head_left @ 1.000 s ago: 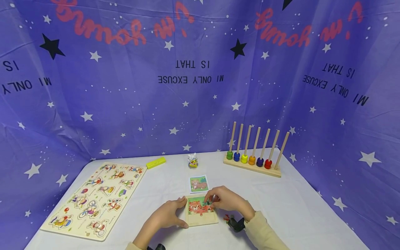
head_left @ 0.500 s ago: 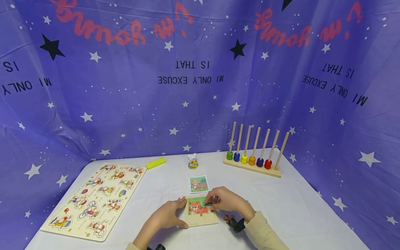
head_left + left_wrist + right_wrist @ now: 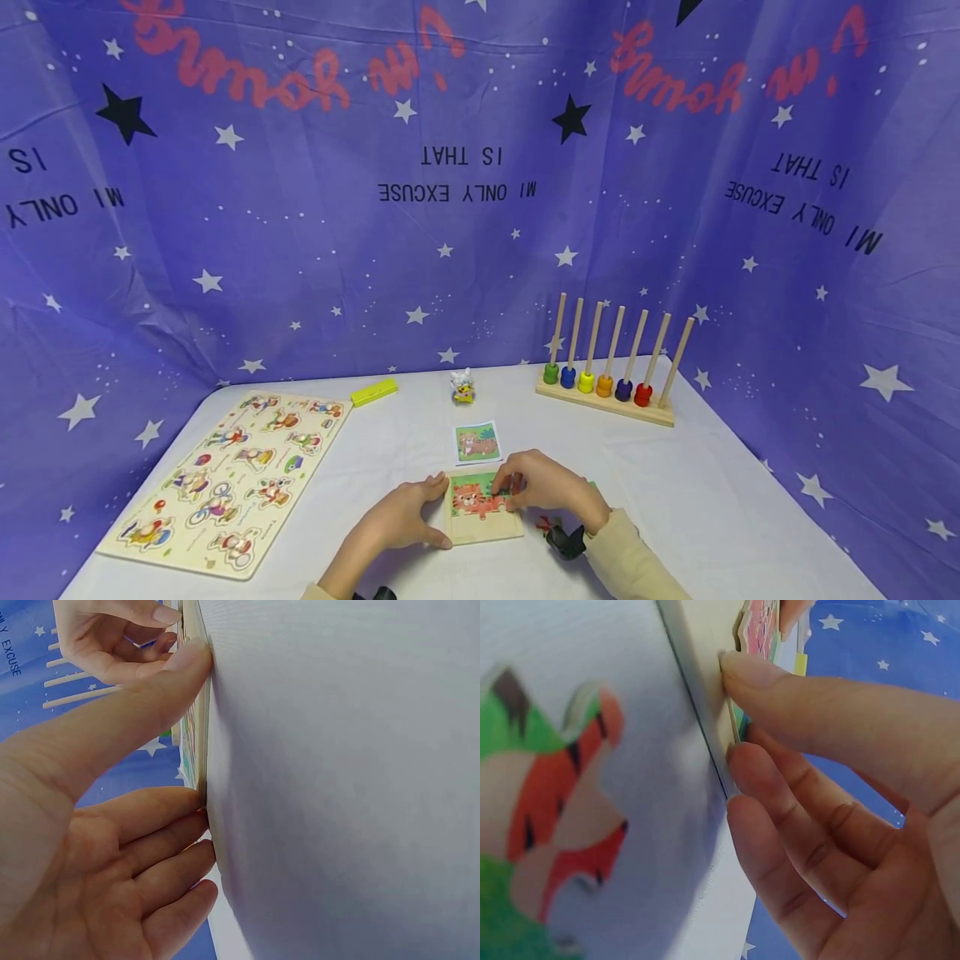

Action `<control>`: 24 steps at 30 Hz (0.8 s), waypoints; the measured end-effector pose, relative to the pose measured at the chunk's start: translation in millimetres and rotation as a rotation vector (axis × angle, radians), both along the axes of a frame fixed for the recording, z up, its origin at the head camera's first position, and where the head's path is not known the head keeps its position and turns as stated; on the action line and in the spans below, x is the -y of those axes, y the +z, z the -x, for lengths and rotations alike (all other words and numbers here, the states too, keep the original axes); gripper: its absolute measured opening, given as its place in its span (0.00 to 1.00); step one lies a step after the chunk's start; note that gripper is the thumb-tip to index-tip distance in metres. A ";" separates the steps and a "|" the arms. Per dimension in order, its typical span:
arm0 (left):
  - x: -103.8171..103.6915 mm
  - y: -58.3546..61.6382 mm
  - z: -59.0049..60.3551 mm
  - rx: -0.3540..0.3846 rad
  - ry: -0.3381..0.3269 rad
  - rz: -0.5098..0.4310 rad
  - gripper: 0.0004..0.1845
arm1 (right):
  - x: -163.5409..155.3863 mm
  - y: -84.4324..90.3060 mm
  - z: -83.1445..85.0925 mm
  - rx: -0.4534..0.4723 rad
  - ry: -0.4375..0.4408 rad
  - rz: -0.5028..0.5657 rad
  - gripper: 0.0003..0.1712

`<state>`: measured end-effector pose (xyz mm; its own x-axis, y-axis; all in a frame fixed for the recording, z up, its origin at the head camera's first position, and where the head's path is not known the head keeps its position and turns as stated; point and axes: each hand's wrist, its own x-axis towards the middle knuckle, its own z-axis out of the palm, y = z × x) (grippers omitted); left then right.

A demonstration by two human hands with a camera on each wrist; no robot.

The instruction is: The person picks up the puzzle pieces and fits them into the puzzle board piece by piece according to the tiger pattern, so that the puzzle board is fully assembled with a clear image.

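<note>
A small wooden puzzle tray (image 3: 487,531) lies on the table, its upper half filled with orange tiger pieces (image 3: 471,498) on green. My left hand (image 3: 405,512) steadies the tray's left side, thumb by the near corner and fingertips along the edge, as the left wrist view shows. My right hand (image 3: 540,482) is over the tray's upper right, thumb and fingers pinching a puzzle piece (image 3: 739,724) with a green face at the right rim. The fingers hide most of this piece. Beside the right wrist, a loose orange-striped puzzle piece (image 3: 562,787) lies on the table.
Behind the tray lies a tiger picture card (image 3: 478,443). A large knob-less picture board (image 3: 225,483) covers the left side. Farther back are a yellow block (image 3: 374,392), a small figurine (image 3: 462,387) and a peg stand (image 3: 603,402) with coloured beads.
The right fingers shift slightly at the tray's upper right, and the dark-edged piece beneath them now shows less. The left hand and tray keep their place.
</note>
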<state>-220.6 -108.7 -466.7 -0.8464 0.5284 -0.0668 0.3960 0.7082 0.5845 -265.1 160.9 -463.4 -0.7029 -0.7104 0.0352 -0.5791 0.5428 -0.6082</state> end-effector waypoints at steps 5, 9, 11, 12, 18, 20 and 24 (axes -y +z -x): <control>-0.4 -1.5 0.7 0.009 0.007 0.010 0.49 | 0.3 0.2 -0.7 0.013 -0.012 0.011 0.13; -0.3 -1.1 0.7 0.014 0.005 0.009 0.49 | 1.0 0.9 -0.9 0.021 -0.025 0.001 0.13; -0.3 -0.6 0.6 0.017 0.005 0.009 0.49 | 0.9 0.9 -1.0 0.016 -0.026 -0.007 0.13; -0.3 -0.2 0.6 0.018 0.005 0.007 0.49 | 0.8 1.1 -1.2 0.014 -0.025 -0.012 0.13; -0.3 0.8 0.2 0.014 -0.001 -0.004 0.50 | 1.8 2.9 -2.2 -0.008 -0.021 -0.030 0.13; -0.2 1.0 0.2 0.012 -0.002 -0.005 0.50 | 2.4 3.2 -2.3 -0.016 -0.020 -0.035 0.13; -0.1 1.2 0.5 0.008 -0.001 -0.002 0.50 | 2.8 3.4 -2.5 -0.028 -0.017 -0.040 0.13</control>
<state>-221.0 -108.6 -465.5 -0.8450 0.5298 -0.0728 0.3920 0.7063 0.5895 -262.6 158.1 -459.9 -0.7138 -0.6998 0.0262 -0.5860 0.5764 -0.5695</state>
